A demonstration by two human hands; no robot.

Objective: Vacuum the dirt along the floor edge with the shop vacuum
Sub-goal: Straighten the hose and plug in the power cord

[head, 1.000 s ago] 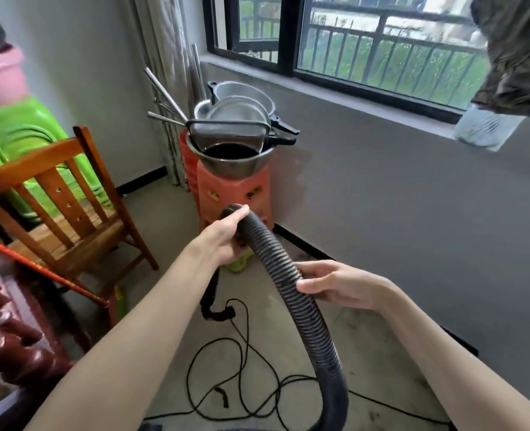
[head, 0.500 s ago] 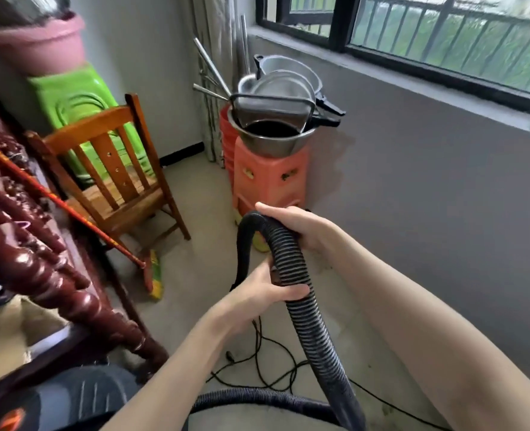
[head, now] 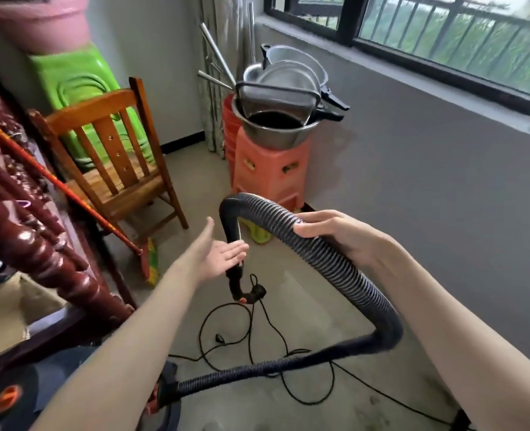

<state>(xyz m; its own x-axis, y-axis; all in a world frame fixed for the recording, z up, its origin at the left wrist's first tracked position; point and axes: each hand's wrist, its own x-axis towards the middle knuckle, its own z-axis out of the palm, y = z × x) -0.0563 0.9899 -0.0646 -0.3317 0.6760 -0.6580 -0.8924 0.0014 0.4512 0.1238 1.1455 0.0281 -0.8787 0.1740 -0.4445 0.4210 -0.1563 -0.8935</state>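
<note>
A black ribbed vacuum hose [head: 329,253] arches up in front of me and loops back down to the shop vacuum [head: 15,396] at the bottom left. My right hand [head: 338,234] grips the hose near the top of the arch. The hose end bends down to a black nozzle tip [head: 241,293] just above the floor. My left hand [head: 217,256] is open with straight fingers, beside the hanging end of the hose. Dusty streaks lie on the floor along the grey wall [head: 419,402].
A black power cord [head: 257,346] lies in loops on the floor. An orange stool stack [head: 266,172] holding metal pans [head: 285,98] stands against the wall ahead. A wooden chair [head: 114,157], a broom [head: 70,194] and dark carved furniture [head: 30,244] crowd the left.
My left hand has let go of the hose and opened. My right hand keeps its grip near the top of the arch. The view has swung left and down.
</note>
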